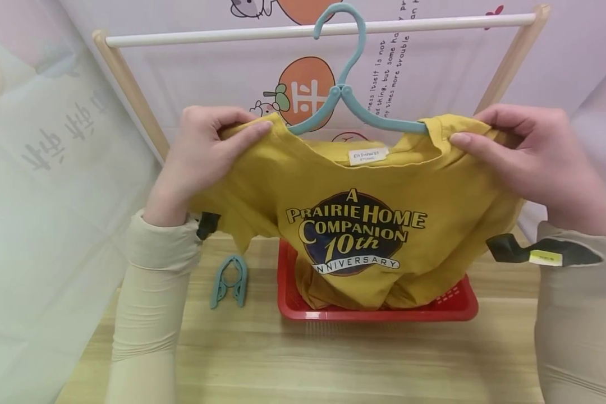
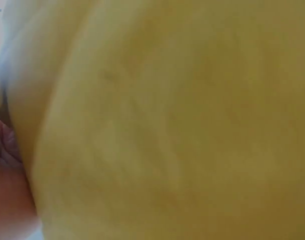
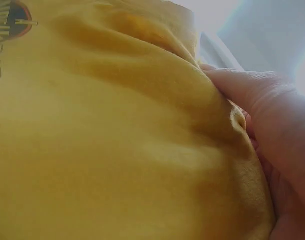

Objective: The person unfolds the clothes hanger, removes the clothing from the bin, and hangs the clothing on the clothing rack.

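Observation:
A yellow T-shirt (image 1: 262, 191) with a round dark print hangs spread between both hands in the head view. My left hand (image 1: 207, 151) pinches its left shoulder, thumb in front. The opposite shoulder is pinched by my right hand (image 1: 540, 151), also with the thumb in front. A light blue folding hanger (image 1: 353, 101) has its arms inside the neck opening, with the arm ends hidden under the cloth. Its hook stands up in front of the white rail. Yellow cloth (image 2: 167, 125) fills most of the left wrist view, blurred. In the right wrist view the thumb presses on the shirt (image 3: 132, 130).
The white rail (image 1: 192, 38) on wooden posts runs across the back. Below the shirt, a red basket (image 1: 379, 315) stands on the wooden table (image 1: 333, 365), with cloth in it. A second, folded blue hanger (image 1: 230, 280) lies left of the basket. Printed sheeting (image 1: 55, 185) lines the sides.

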The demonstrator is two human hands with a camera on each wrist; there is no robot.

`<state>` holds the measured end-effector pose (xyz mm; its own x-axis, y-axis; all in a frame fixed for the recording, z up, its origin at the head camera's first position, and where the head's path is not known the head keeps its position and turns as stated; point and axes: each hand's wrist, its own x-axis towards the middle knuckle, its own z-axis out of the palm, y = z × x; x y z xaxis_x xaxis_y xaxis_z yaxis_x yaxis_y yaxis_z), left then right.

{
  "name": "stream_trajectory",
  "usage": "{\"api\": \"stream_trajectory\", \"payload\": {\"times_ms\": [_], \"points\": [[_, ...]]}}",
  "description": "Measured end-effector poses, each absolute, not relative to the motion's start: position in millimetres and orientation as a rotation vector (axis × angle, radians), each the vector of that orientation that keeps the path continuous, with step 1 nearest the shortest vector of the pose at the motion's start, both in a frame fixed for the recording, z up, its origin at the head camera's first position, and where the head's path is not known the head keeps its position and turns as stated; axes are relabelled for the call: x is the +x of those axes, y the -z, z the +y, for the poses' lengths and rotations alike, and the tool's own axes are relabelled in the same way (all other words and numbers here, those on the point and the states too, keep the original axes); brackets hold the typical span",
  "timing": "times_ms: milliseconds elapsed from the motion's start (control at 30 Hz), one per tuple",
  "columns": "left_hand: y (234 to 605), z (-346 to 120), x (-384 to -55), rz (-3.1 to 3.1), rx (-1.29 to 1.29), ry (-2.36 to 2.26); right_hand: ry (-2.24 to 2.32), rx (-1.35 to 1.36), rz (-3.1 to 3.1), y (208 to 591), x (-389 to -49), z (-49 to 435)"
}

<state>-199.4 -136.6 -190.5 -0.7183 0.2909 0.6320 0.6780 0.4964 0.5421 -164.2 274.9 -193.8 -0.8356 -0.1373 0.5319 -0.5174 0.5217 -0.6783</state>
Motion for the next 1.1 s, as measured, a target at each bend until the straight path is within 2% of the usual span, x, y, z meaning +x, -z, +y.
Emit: {"api": "stream_trajectory", "payload": {"times_ms": [267,400,533,867,1100], "points": [[186.7,-157.2,-202.0,-2.339,-0.720,1.118,-1.338,0.526,-2.230,188.4,-161.6,282.7],[184.3,-164.7,-203.6,-2.127,-0.704,1.309,-1.380,0.519,-2.159,183.5,-159.4,283.5],[182.2,-171.2,-204.5,-1.947,-0.737,1.296,-1.350,0.474,-2.160,177.5,-158.3,281.4],[190.6,-195.0,-207.7,-1.946,-0.515,1.443,-1.196,0.515,-2.408,181.3,-162.4,278.9],[206.3,-202.2,-214.8,-1.937,-0.464,1.572,-1.223,0.581,-2.396,185.2,-168.1,263.1]]}}
